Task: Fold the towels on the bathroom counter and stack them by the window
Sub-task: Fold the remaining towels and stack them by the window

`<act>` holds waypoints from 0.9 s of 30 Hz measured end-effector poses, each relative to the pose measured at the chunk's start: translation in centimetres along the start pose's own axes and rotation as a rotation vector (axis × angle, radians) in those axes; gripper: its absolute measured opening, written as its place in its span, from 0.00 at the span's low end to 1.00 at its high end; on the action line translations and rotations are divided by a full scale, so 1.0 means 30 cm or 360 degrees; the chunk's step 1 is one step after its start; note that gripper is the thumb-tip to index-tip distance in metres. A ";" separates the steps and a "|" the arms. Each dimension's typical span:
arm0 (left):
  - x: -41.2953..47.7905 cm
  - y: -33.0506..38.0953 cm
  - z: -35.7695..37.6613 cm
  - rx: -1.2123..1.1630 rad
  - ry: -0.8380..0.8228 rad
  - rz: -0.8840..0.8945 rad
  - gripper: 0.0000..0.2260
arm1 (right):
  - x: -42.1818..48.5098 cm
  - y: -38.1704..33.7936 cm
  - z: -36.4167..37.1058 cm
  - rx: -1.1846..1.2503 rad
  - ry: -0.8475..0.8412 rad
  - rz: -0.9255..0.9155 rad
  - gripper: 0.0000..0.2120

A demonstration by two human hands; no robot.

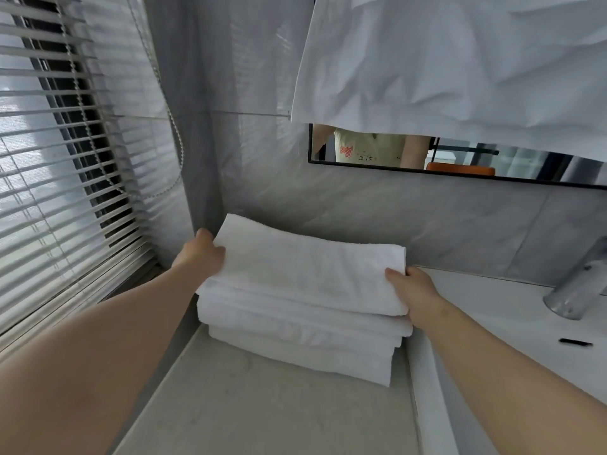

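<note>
The top towel (305, 267) lies on a stack (295, 353) of folded white towels at the counter's (262, 415) far left corner, just beside the blinds (65, 159). The left hand (200, 254) pinches its left end and the right hand (414, 290) its right end, thumbs on top, fingers tucked under. Behind, a white cloth (443, 60) hangs over the mirror (476, 162). A faucet (578, 290) stands to the right.

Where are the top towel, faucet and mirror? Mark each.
Top towel (305, 267): head view, middle of its top face.
Faucet (570, 298): head view, chrome base.
Mirror (466, 159): head view, visible glass strip.
</note>
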State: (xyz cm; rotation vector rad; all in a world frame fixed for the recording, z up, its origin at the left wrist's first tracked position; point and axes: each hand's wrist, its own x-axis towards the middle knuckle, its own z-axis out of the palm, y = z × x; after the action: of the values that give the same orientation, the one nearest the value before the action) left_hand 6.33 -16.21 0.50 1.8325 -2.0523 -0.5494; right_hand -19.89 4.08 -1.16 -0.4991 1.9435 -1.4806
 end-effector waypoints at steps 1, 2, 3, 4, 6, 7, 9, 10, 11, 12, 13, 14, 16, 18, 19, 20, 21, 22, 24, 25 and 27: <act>-0.004 -0.001 -0.002 -0.0017 0.0004 0.0010 0.15 | -0.002 0.000 -0.004 0.0003 0.0003 -0.0007 0.12; -0.007 -0.002 -0.005 -0.0040 0.0016 0.0023 0.15 | -0.004 0.000 -0.007 0.0008 0.0018 -0.0024 0.10; -0.009 -0.002 -0.009 -0.0073 0.0035 0.0033 0.15 | -0.004 0.002 -0.011 0.0015 0.0042 -0.0047 0.08; -0.013 -0.001 -0.015 -0.0101 0.0053 0.0039 0.14 | -0.002 0.003 -0.014 0.0020 0.0069 -0.0065 0.06; -0.027 0.000 -0.021 -0.0087 0.0068 0.0055 0.13 | 0.000 0.005 -0.019 0.0013 0.0099 -0.0079 0.04; -0.038 0.002 -0.022 -0.0027 0.0073 0.0077 0.13 | 0.001 0.006 -0.021 0.0001 0.0112 -0.0073 0.03; -0.064 0.006 -0.020 0.0188 0.0103 0.0153 0.14 | 0.000 0.009 -0.029 -0.0046 0.0118 -0.0050 0.05; -0.079 0.008 -0.018 0.0310 0.0138 0.0199 0.16 | -0.005 0.008 -0.035 -0.0088 0.0107 -0.0050 0.06; -0.095 0.011 -0.016 0.0407 0.0180 0.0245 0.17 | -0.011 0.008 -0.040 -0.0144 0.0092 -0.0062 0.07; -0.113 0.018 -0.016 0.0471 0.0222 0.0287 0.18 | -0.020 0.008 -0.047 -0.0235 0.0083 -0.0093 0.06; -0.131 0.027 -0.016 0.0523 0.0261 0.0326 0.19 | -0.032 0.007 -0.055 -0.0358 0.0089 -0.0144 0.05; -0.151 0.040 -0.017 0.0567 0.0281 0.0360 0.20 | -0.050 0.004 -0.062 -0.0502 0.0095 -0.0206 0.05; -0.192 0.077 -0.019 0.0632 0.0275 0.0415 0.20 | -0.082 -0.002 -0.080 -0.0735 0.0108 -0.0337 0.07; -0.231 0.116 -0.022 0.0641 0.0236 0.0465 0.20 | -0.109 -0.011 -0.096 -0.0886 0.0112 -0.0409 0.08; -0.252 0.135 -0.024 0.0617 0.0211 0.0478 0.20 | -0.124 -0.019 -0.102 -0.0946 0.0112 -0.0434 0.08; -0.277 0.156 -0.031 0.0588 0.0197 0.0486 0.21 | -0.141 -0.030 -0.109 -0.0992 0.0112 -0.0455 0.10; -0.302 0.178 -0.037 0.0580 0.0190 0.0505 0.21 | -0.156 -0.041 -0.118 -0.1027 0.0114 -0.0480 0.11; -0.332 0.203 -0.044 0.0604 0.0192 0.0545 0.21 | -0.170 -0.052 -0.127 -0.1052 0.0125 -0.0511 0.13; -0.390 0.246 -0.052 0.0655 0.0234 0.0665 0.18 | -0.206 -0.081 -0.149 -0.1085 0.0170 -0.0583 0.14; -0.417 0.267 -0.054 0.0659 0.0259 0.0714 0.17 | -0.225 -0.094 -0.163 -0.1112 0.0180 -0.0618 0.15; -0.459 0.302 -0.057 0.0656 0.0291 0.0775 0.16 | -0.263 -0.121 -0.192 -0.1182 0.0176 -0.0685 0.17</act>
State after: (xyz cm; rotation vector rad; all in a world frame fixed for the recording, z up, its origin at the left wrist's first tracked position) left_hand 0.92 -1.76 6.56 1.4097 -2.4862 0.1765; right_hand -18.39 12.15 5.27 -1.2407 2.5696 -0.9714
